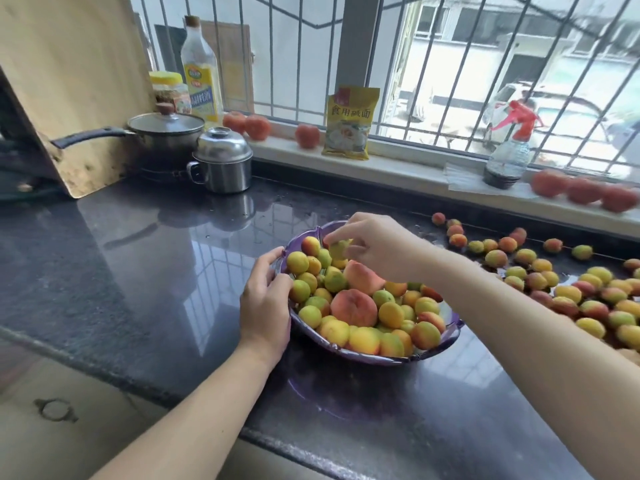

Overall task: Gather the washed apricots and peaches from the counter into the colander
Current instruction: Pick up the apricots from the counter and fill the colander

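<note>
A purple colander (436,348) sits mid-counter, heaped with several yellow-orange apricots and two pink peaches (354,307). My left hand (266,299) grips the colander's left rim, thumb over the edge. Over the far side of the colander, my right hand (374,244) pinches a greenish apricot (338,248) between its fingertips. Several more apricots (568,299) lie loose on the dark counter to the right, reaching the frame's edge.
A steel lidded pot (222,161) and a saucepan (162,131) stand at the back left beside a leaning wooden board (69,81). On the windowsill are tomatoes (307,135), a yellow packet (349,123), an oil bottle (201,71) and a spray bottle (507,157).
</note>
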Motion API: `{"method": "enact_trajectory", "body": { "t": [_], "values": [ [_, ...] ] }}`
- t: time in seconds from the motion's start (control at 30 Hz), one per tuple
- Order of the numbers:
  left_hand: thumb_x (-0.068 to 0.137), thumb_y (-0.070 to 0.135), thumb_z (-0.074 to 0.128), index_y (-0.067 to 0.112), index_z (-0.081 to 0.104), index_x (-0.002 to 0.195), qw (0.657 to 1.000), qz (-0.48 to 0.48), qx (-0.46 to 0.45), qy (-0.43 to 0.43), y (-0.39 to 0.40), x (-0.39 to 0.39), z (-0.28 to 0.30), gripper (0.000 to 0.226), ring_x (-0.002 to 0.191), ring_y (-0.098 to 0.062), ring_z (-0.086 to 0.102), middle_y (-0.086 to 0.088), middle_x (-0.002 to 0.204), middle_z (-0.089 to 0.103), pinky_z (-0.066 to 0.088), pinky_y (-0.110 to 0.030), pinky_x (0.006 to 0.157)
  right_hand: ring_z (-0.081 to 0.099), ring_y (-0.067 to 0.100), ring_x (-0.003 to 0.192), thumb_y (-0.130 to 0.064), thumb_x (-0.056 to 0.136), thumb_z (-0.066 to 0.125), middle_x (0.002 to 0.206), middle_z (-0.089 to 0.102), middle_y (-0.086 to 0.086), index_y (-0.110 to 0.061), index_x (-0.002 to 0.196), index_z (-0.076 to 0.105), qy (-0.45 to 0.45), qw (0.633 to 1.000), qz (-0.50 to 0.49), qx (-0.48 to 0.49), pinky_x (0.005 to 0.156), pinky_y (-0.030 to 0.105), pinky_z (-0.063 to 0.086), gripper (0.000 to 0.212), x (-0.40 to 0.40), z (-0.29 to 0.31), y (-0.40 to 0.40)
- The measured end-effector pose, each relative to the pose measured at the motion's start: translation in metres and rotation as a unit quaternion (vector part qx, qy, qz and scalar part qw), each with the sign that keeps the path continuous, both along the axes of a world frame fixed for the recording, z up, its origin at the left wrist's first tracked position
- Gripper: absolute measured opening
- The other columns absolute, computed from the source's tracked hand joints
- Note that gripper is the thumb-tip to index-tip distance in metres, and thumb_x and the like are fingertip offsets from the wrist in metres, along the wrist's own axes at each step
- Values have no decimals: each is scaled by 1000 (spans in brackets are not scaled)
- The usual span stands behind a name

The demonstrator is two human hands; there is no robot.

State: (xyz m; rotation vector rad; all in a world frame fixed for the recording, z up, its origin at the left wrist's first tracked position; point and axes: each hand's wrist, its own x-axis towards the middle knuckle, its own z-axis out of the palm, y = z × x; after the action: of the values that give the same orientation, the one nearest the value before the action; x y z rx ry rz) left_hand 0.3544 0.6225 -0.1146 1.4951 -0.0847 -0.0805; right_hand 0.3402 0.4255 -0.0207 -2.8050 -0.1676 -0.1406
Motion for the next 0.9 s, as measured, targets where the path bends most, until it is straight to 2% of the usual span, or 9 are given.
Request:
{"method": "enact_trajectory", "body": {
  "t": [0.13,0.33,0.5,0.6,0.67,0.73,0.8,0.9],
  "values": [
    [79,34,52,49,67,112,1000,-2,2,0,1,0,1,39,101,-22,72,4,102,75,60,-55,95,63,13,106,-11,96,62,125,65,-5,-28,133,63,8,1000,-2,-26,90,35,57,41,4,-1,-1],
    [80,35,52,48,66,115,1000,-5,0,7,0,0,-1,40,103,-22,72,3,106,75,60,-56,94,66,13,98,-16,92,70,110,70,-6,-22,116,71,10,999,10,-46,89,34,58,24,8,-6,4],
    [80,36,53,53,67,110,1000,-2,8,5,1,1,-3,38,103,-23,72,7,102,75,60,-57,94,67,15,95,-16,93,69,107,71,-4,-20,112,70,7,997,11,-72,84,30,58,20,7,-6,2],
    [80,34,52,52,67,110,1000,-4,9,2,0,0,-1,38,103,-22,72,7,101,74,61,-52,94,67,14,92,-16,93,69,104,72,-5,-19,109,72,-2,997,14,-70,83,29,58,17,8,-9,2],
    [80,34,51,50,66,111,1000,-9,10,0,0,-2,2,38,102,-20,72,8,101,74,62,-46,91,66,14,92,-18,92,71,102,70,-6,-20,107,72,-6,998,6,-58,80,24,55,16,8,-10,0],
    [81,35,50,48,65,113,1000,-13,10,-2,1,-3,3,38,102,-18,71,9,104,73,62,-46,91,65,14,93,-20,91,72,101,68,-8,-20,107,71,-5,999,-3,-47,78,21,51,16,8,-11,0],
    [81,35,51,47,65,117,1000,-15,10,-2,2,-3,3,41,104,-19,71,7,108,73,61,-50,94,65,14,94,-21,91,72,102,68,-7,-19,109,71,4,999,0,-46,82,24,54,18,9,-11,1],
    [79,34,53,42,66,123,1000,-15,5,1,3,-3,3,46,102,-16,72,9,105,75,61,-46,94,65,12,95,-23,92,71,105,69,-7,-20,113,70,3,999,-5,-31,86,30,57,21,7,-6,-6]
  ]
}}
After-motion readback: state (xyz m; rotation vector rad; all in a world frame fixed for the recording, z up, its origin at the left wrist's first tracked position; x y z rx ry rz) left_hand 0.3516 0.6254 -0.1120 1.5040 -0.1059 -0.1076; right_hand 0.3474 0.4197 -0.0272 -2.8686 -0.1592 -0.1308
